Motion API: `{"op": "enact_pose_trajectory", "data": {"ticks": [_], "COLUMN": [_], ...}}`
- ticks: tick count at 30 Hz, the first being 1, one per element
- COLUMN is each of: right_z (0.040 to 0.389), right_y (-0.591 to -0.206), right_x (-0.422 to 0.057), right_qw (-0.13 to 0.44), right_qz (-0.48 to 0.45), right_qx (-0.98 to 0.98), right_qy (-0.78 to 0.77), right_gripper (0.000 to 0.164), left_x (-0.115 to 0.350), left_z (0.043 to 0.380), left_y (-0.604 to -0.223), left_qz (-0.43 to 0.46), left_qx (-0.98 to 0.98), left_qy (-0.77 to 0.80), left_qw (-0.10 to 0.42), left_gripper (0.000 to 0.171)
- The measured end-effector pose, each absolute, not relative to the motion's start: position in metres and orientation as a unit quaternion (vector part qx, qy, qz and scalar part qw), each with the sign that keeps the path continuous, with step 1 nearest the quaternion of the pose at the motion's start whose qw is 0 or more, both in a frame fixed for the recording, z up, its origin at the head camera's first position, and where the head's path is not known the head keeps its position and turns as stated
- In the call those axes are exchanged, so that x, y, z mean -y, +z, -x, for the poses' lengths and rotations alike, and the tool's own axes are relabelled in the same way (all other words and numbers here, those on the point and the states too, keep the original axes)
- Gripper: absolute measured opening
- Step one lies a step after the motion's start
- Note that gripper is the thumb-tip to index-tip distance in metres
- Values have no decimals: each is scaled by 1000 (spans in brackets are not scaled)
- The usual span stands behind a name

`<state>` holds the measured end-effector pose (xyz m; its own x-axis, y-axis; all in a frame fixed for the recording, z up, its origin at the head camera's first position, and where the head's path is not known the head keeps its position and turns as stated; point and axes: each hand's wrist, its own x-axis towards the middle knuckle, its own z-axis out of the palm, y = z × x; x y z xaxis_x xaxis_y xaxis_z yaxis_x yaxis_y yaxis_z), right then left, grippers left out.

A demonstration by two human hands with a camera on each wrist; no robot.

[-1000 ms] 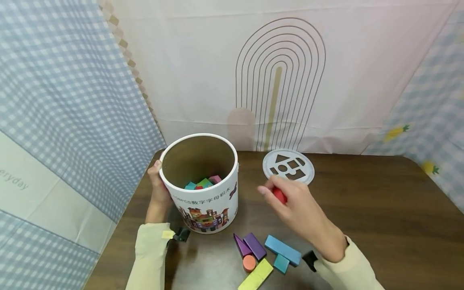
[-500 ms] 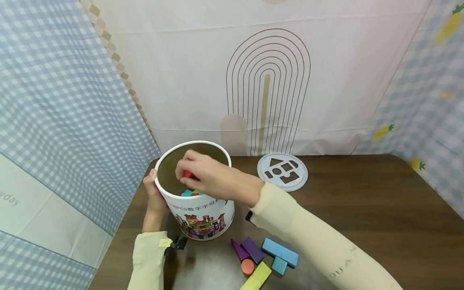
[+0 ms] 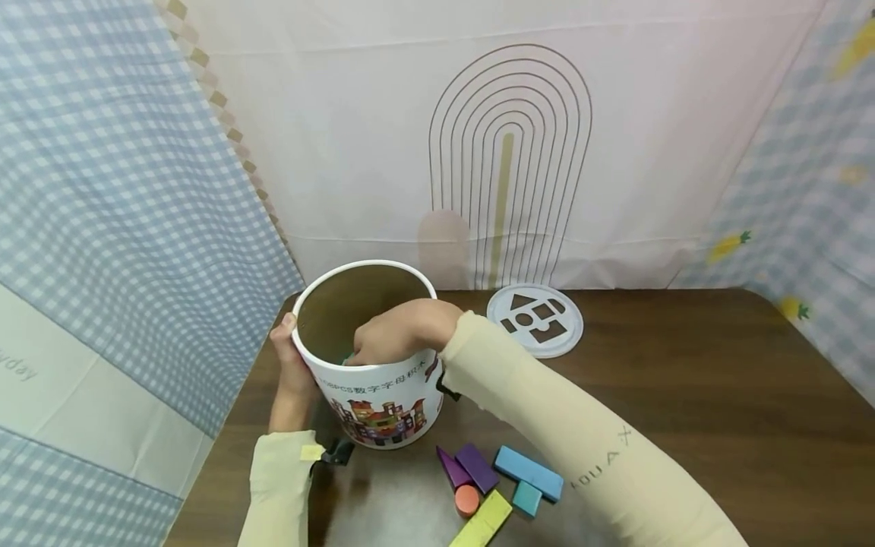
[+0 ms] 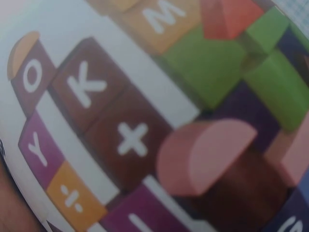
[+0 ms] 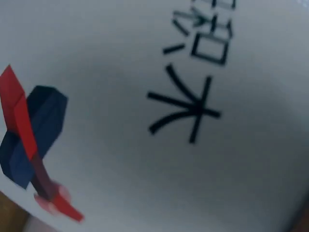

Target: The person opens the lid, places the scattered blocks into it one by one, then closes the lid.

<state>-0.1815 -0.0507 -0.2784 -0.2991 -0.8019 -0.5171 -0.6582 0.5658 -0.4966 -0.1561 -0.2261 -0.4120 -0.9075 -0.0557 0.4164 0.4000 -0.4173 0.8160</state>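
Dark wood-grain table forms the work surface, with a pale printed backdrop behind it and a blue checked cloth to the left. One white bucket, printed with black characters and a picture of coloured blocks, stands on the left half of the table. Left hand: placed against the left outer side of the bucket, digits bent at the rim and gripping it; the remainder of the grip is hidden by the wall. Right hand: inserted over the near right rim, wrist bent downward, fingers inside the bucket; their spread and any item held cannot be told. A small teal-green patch shows beside the right hand, inside the rim. Both wrist views face the printed bucket wall and show neither set of fingertips. Loose pieces lie on the table in front of the bucket, toward its right: a purple wedge beside a purple block, an orange cylinder, a yellow-green bar, and a blue bar with a teal block at its near edge. Behind these, near the backdrop, lies a pale disc with shaped cut-outs
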Motion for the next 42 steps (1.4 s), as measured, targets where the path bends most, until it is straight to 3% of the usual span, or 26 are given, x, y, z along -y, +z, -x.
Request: {"op": "enact_pose_trajectory", "data": {"ticks": [3, 7, 13, 15, 17, 23, 31, 36, 42], "right_z": [189, 196, 197, 194, 191, 178, 137, 103, 73], "right_y": [-278, -279, -285, -287, -289, -290, -309, -330, -362], "right_x": [55, 59, 57, 58, 59, 44, -9, -57, -96], "right_qw": [465, 528, 561, 520, 442, 119, -129, -178, -126], "right_qz": [432, 413, 396, 424, 473, 534, 548, 481, 385], "right_qx": [-768, -738, -723, -735, -753, -798, -785, -817, -891], "right_qy": [-84, -75, -81, -96, -121, -252, -259, -264, -207], "right_gripper": [33, 33, 40, 41, 38, 23, 22, 34, 43], "left_x": [227, 224, 219, 221, 223, 219, 218, 223, 233], "left_z": [156, 152, 148, 147, 147, 150, 156, 170, 171], "left_y": [-409, -402, -401, -404, -405, -398, -402, -418, -426], "left_qz": [156, 152, 148, 137, 135, 159, 151, 172, 175], "left_qx": [525, 531, 524, 525, 530, 526, 527, 530, 516], "left_qy": [-824, -821, -828, -829, -825, -825, -823, -818, -828], "left_qw": [143, 146, 134, 137, 140, 135, 150, 141, 137], "left_gripper": [62, 67, 69, 66, 68, 70, 70, 64, 64]}}
